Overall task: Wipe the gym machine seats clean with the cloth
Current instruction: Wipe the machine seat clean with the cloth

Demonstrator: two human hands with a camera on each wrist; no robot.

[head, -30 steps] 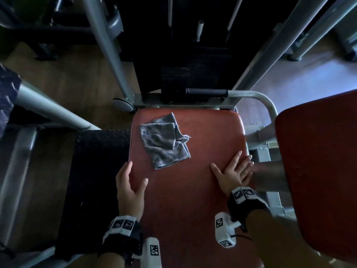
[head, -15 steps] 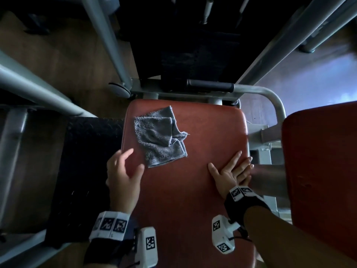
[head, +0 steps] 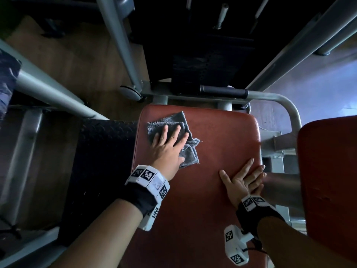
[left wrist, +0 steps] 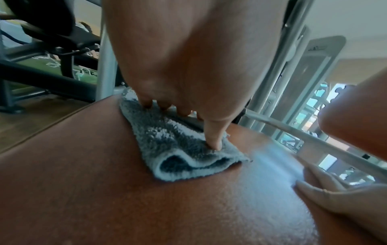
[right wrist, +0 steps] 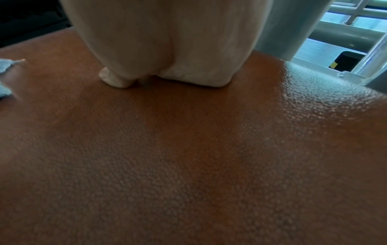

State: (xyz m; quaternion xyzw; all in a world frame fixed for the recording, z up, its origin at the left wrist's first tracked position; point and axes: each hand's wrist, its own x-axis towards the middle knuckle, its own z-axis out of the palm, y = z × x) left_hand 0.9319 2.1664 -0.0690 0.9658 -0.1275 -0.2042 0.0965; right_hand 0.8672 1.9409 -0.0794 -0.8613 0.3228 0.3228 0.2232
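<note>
A folded grey cloth (head: pixel 190 153) lies on the far left part of the red-brown padded seat (head: pixel 216 136). My left hand (head: pixel 168 146) lies flat on the cloth with fingers spread and straight. In the left wrist view the thumb and fingers (left wrist: pixel 213 139) press down into the cloth (left wrist: pixel 182 149) on the seat (left wrist: pixel 146 207). My right hand (head: pixel 243 178) rests flat on the seat near its right edge, fingers straight and holding nothing. In the right wrist view that palm (right wrist: pixel 167 49) sits on the seat leather (right wrist: pixel 188 157), with a cloth corner (right wrist: pixel 6 66) at the far left.
A second red-brown pad (head: pixel 328 190) stands close on the right. Grey frame tubes (head: pixel 116 45) and a black-gripped handle (head: pixel 224 91) cross behind the seat. A black tread plate (head: pixel 100 161) lies left of the seat on the wooden floor (head: pixel 77 64).
My left hand left the seat's left edge, moved forward and came down flat on the cloth. The right hand has stayed where it was.
</note>
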